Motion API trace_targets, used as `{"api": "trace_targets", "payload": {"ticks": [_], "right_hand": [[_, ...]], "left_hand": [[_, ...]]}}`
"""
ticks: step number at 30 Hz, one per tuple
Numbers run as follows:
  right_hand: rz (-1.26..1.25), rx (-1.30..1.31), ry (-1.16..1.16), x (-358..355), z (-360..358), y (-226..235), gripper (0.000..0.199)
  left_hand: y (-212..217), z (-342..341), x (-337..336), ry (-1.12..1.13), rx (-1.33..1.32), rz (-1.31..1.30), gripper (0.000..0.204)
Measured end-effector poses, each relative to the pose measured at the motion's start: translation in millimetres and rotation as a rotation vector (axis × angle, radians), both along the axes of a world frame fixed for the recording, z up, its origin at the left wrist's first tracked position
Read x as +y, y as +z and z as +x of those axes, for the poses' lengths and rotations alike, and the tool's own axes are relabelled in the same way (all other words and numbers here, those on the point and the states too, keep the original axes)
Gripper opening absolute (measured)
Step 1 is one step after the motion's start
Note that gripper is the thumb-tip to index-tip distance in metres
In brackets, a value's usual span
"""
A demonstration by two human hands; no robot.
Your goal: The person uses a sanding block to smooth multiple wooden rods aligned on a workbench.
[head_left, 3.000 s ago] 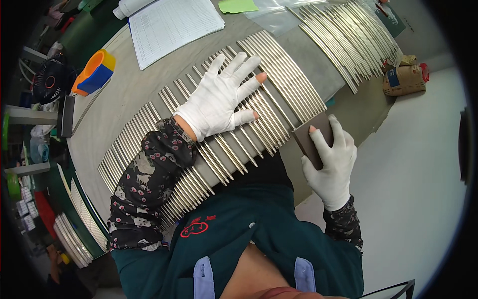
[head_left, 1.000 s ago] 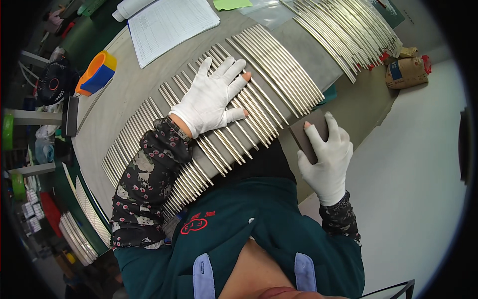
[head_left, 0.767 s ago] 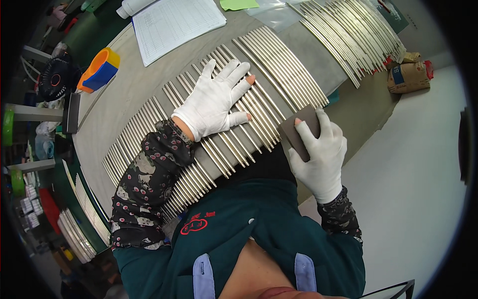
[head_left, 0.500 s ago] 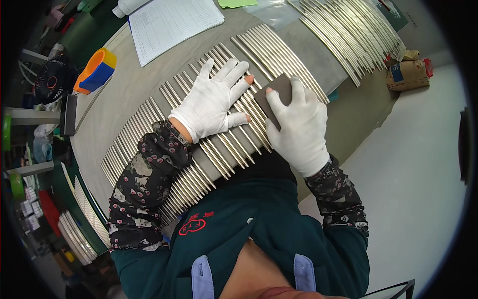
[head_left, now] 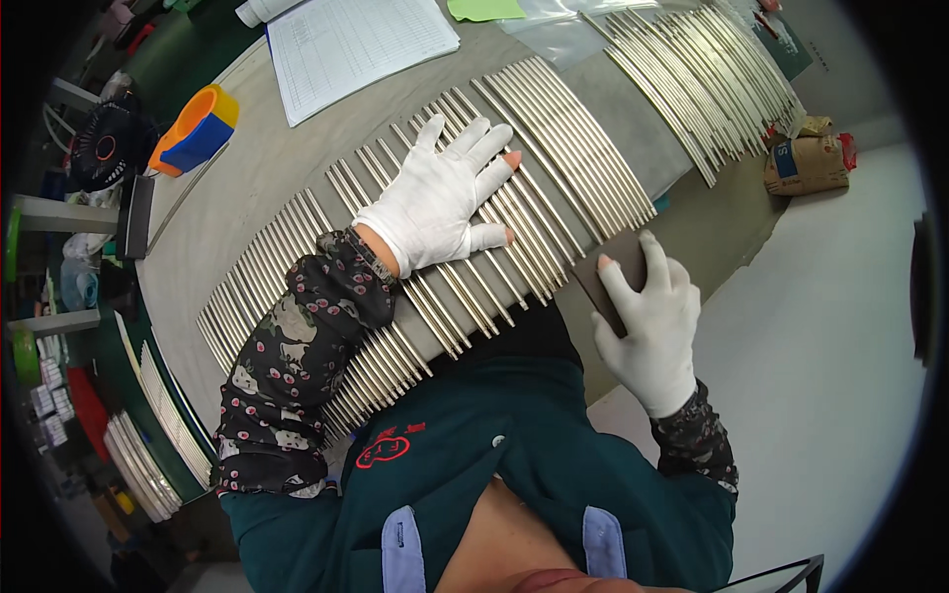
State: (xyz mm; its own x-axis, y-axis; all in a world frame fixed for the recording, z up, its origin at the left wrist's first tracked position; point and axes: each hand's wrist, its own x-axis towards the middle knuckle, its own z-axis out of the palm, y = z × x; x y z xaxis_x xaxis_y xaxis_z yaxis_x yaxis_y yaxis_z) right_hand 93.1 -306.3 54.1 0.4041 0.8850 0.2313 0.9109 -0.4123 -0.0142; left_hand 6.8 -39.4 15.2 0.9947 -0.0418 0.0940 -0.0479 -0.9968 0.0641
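Metal rods (head_left: 562, 138) lie side by side in a long row on the grey worktable, with gaps between some groups. My left hand (head_left: 440, 203), in a white glove with bare thumb and index tips, rests flat on the middle rods with its fingers spread. Beyond the row's right end, at the table's near edge, my right hand (head_left: 654, 336) grips a flat dark grey-brown block (head_left: 626, 255) that looks like a sanding pad. Its fingers lie over the block's top, and its underside is hidden.
Another bundle of rods (head_left: 692, 89) lies at the far right, near a brown paper package (head_left: 809, 165). Printed sheets (head_left: 356, 49) lie at the back. An orange, yellow and blue tape-like ring (head_left: 196, 130) and a black fan (head_left: 99, 148) are at the left.
My right hand has moved the block right and toward me, off the rods to beyond their ends. My left hand stays spread on the rods; the whole view has shifted slightly.
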Motion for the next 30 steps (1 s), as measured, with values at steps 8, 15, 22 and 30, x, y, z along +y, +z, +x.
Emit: {"api": "trace_targets", "payload": {"ticks": [8, 15, 22, 30], "right_hand": [[0.167, -0.002, -0.095, 4, 4, 0, 0.060], [0.120, -0.043, -0.038, 35, 10, -13, 0.053], [0.023, 0.038, -0.038, 6, 13, 0, 0.054], [0.047, 0.064, -0.067, -11, -9, 2, 0.057]], "left_hand": [[-7, 13, 3, -0.048, -0.061, 0.038, 0.083], [-5, 25, -3, -0.028, -0.042, 0.025, 0.082], [-7, 24, 0, -0.006, -0.044, 0.039, 0.078], [-10, 28, 4, -0.055, -0.137, 0.098, 0.078]]}}
